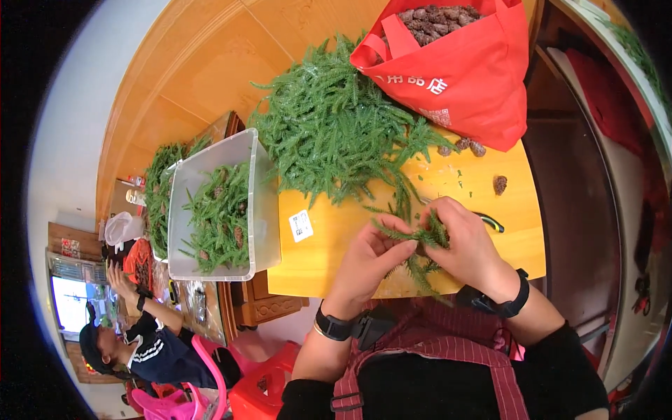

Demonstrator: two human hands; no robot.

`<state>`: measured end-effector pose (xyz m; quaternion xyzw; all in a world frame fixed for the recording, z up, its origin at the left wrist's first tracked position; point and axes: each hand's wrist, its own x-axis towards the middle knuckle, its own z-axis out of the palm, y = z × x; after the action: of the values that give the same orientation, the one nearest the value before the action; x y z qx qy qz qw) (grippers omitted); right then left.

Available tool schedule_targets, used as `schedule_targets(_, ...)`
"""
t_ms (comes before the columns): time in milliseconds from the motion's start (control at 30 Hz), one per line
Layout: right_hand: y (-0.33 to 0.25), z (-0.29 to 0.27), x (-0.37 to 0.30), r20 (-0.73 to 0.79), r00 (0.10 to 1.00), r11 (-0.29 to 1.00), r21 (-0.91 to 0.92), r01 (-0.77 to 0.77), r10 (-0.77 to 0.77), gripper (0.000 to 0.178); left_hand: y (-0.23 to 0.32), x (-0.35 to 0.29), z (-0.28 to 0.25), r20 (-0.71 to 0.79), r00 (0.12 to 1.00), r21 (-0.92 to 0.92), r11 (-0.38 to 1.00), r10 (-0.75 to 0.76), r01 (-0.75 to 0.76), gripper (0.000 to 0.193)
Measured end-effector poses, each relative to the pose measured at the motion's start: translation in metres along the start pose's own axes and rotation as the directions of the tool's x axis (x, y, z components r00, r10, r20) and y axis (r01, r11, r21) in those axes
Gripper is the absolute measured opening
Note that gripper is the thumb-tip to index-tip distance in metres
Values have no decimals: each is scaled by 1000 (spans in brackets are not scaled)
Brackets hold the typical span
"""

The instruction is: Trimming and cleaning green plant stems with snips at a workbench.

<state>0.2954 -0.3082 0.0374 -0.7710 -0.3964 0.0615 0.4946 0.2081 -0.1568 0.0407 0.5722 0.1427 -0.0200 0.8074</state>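
Over the front of the yellow table (pixel 308 269), my left hand (pixel 378 255) and my right hand (pixel 465 241) are close together, both closed on a green conifer sprig (pixel 422 264). My left thumb and fingers pinch it from one side; my right fingers wrap its upper part, so what lies inside them is hidden. Partly behind my right hand lies a tool with a black and yellow handle (pixel 492 222); its head is mostly covered. Beyond my hands a large heap of green sprigs (pixel 329 119) spreads over the table, its loose ends reaching toward my fingers.
A red bag (pixel 469 91) full of pine cones (pixel 434 24) stands at the back right, with a loose pine cone (pixel 500 185) before it. Left stands a clear plastic bin (pixel 266 238) of sprigs and cones. A white card (pixel 301 226) lies nearby. Another person (pixel 150 350) sits far left.
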Motion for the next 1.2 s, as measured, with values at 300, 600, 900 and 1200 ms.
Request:
schedule_targets(300, -30, -27, -19, 12, 939, 935, -93, 343, -343, 68, -1, -10, 3, 60, 998, -212, 976, -27, 39, 18)
schedule_targets(600, -51, -27, -41, 132, 959, 874, -394, 284, -252, 79, -1, -29, 19, 71, 997, -338, 941, 15, 10, 15)
schedule_targets(900, -46, -16, -31, 84, 977, 891, -400, 215, -198, 76, -4, -20, 7, 99, 995, -406, 913, 12, 29, 15)
schedule_targets(1200, -40, -2, -17, 76, 979, 901, -384, 202, -187, 77, -6, -9, -10, 102, 995, -445, 895, 3, 42, 15)
